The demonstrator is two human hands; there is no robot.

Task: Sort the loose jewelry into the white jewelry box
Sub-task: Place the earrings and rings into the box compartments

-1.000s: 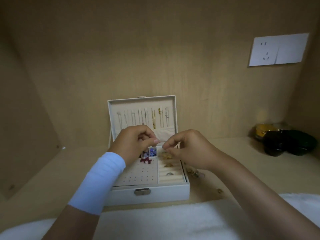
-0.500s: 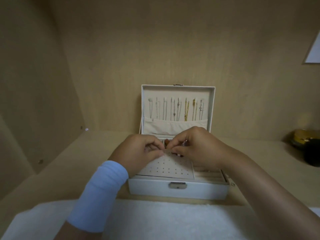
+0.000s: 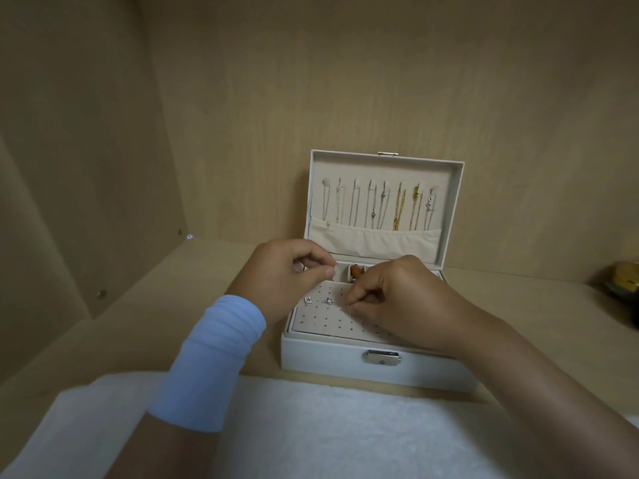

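The white jewelry box (image 3: 332, 361) stands open on the wooden shelf, its lid upright with several silver and gold necklaces (image 3: 397, 209) hanging inside. Two small silver earrings (image 3: 318, 300) sit in the perforated earring pad (image 3: 325, 323) at the box's front left. My right hand (image 3: 397, 299) hovers over the pad and pinches a tiny stud against it. My left hand (image 3: 287, 278), with a light blue wristband, is curled above the pad's left edge, thumb and finger pinched together; what it holds is too small to make out. A reddish piece (image 3: 356, 270) lies in a rear compartment.
A white fluffy cloth (image 3: 311, 433) covers the shelf's near edge in front of the box. Dark and gold bowls (image 3: 622, 281) stand at the far right. Wooden walls close in behind and on the left.
The view has swung left, so the box now lies right of centre. My hands have moved apart, uncovering two earrings on the pad. My right hand has dropped to the pad.
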